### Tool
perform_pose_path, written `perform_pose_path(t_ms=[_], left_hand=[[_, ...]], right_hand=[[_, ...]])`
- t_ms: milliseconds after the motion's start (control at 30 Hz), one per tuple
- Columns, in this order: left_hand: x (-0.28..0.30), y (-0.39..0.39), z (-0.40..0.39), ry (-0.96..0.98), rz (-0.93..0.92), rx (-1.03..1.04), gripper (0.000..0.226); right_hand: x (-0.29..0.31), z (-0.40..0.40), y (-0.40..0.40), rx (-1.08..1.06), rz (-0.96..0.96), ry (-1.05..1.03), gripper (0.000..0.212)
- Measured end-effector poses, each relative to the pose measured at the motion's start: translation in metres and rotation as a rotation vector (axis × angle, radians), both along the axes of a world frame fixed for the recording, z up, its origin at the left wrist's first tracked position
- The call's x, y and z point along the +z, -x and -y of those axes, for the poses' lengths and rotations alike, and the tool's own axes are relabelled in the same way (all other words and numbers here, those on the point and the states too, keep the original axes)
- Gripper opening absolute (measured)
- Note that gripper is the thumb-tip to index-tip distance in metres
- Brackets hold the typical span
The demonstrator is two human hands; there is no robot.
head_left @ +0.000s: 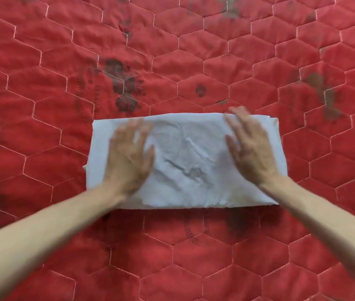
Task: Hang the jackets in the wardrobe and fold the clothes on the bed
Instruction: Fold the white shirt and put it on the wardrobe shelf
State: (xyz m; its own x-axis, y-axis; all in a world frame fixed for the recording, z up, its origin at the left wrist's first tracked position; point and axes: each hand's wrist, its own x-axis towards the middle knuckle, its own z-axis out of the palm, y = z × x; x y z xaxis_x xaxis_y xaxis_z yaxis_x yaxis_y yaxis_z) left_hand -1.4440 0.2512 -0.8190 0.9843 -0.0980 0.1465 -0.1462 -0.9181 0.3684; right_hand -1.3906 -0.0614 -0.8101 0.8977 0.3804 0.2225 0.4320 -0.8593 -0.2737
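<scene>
The folded pale blue-white cloth rectangle (185, 161) lies flat on the bed, on a red quilted bedspread with pale hexagon stitching (194, 253), and we see it at the middle of the view with its long side running left to right. Nearest to us, two bare forearms come in from the lower corners and reach forward over the quilt. Farther on, our left hand (128, 155) rests palm down on the left part of the cloth, its fingers (138, 131) straight and slightly spread, gripping nothing. Our right hand (250, 148) lies palm down on the right part, fingers (237, 118) also straight and apart, their tips reaching the far edge of the cloth. Both hands are blurred. The cloth between them shows creases. Beyond it, the bedspread carries dark printed flower patches (124, 83).
</scene>
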Motion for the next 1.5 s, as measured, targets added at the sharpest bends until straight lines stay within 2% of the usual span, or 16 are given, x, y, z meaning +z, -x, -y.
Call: perform_pose_path(t_ms=[67,133,300,433,533,600,700,767,867,1000,1100,1167,1233,1333,1400,1500], left_hand=[[-0.010,0.024,0.038,-0.075,-0.044,-0.177,0.058],[-0.021,0.033,0.067,-0.122,-0.086,-0.204,0.061],[-0.060,0.015,0.051,-0.187,-0.189,-0.019,0.071],[-0.066,0.013,0.029,-0.090,-0.229,0.048,0.073],[-0.062,0.010,0.030,-0.080,-0.212,0.079,0.073],[-0.052,0.007,0.036,-0.053,-0.150,0.072,0.070],[-0.038,-0.003,0.068,-0.036,-0.011,-0.102,0.065],[-0.039,-0.013,0.088,-0.034,-0.003,-0.105,0.065],[-0.052,-0.028,0.078,-0.074,-0.081,-0.029,0.065],[-0.066,-0.020,0.021,-0.073,-0.104,-0.056,0.064],[-0.070,-0.015,-0.019,-0.043,-0.093,-0.022,0.060],[-0.070,-0.015,-0.032,-0.049,-0.097,-0.051,0.059],[-0.065,-0.016,-0.034,-0.064,-0.109,-0.052,0.060],[-0.053,-0.008,-0.027,-0.099,-0.085,0.040,0.060],[-0.046,0.013,-0.019,-0.103,-0.067,0.147,0.060],[-0.047,0.057,-0.018,-0.127,-0.166,0.240,0.062]], right_hand=[[-0.008,-0.031,0.026,0.182,-0.026,0.113,0.052],[-0.024,-0.051,0.041,0.223,-0.044,0.195,0.056],[-0.055,-0.028,0.029,-0.087,-0.126,0.331,0.067],[-0.059,0.014,0.023,-0.356,-0.266,0.178,0.071],[-0.059,0.017,0.022,-0.400,-0.260,0.191,0.070],[-0.047,0.002,0.020,-0.370,-0.224,0.160,0.067],[-0.029,-0.044,0.016,-0.051,-0.049,0.108,0.057],[-0.033,-0.073,0.013,0.052,-0.021,0.114,0.057],[-0.049,-0.077,0.002,-0.082,-0.095,0.165,0.058],[-0.062,-0.019,-0.004,-0.055,-0.188,0.214,0.062],[-0.059,0.042,-0.002,-0.279,-0.250,0.166,0.065],[-0.055,0.070,0.002,-0.326,-0.285,0.197,0.063],[-0.048,0.082,0.006,-0.300,-0.302,0.214,0.063],[-0.028,0.069,0.012,-0.294,-0.191,0.191,0.062],[-0.021,0.048,0.029,-0.161,-0.103,0.126,0.060],[-0.036,0.041,0.068,-0.087,-0.170,0.135,0.062]])
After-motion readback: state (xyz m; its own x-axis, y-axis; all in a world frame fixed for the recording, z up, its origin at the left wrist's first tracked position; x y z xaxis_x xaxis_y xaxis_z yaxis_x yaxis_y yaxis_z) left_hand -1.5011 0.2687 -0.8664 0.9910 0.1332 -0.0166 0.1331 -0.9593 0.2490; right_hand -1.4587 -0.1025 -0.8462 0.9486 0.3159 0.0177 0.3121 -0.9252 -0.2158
